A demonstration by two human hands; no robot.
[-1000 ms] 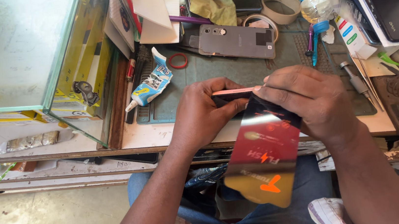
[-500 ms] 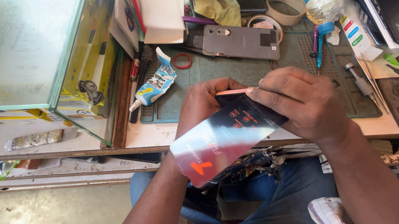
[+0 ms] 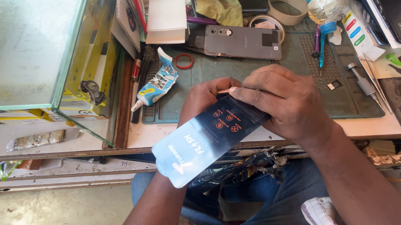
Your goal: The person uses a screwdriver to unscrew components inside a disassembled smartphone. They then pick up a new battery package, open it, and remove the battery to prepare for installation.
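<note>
We hold a thin, shiny screen protector sheet (image 3: 204, 144) just past the near edge of the workbench (image 3: 371, 127), above our lap. Our left hand (image 3: 204, 99) is under its far end, and our right hand (image 3: 286, 103) lies over the top with the fingers pressed together on that end. The left fingers are mostly hidden, so we cannot tell how they grip. A small pink bit, maybe a peel tab (image 3: 224, 91), sticks out between the two hands.

The sheet looks very light and bendy. It likely slips and marks easily, so holding it by the edges or the tab seems best, not the flat face. It could crease if we squeeze hard.

The green work mat (image 3: 256, 74) just beyond our hands has a bare patch. Farther off lie a grey phone back (image 3: 242, 41), a glue tube (image 3: 158, 84) to the left, and a screwdriver (image 3: 362, 80) to the right. A glass case (image 3: 15, 52) fills the left side, so room is tight there.
</note>
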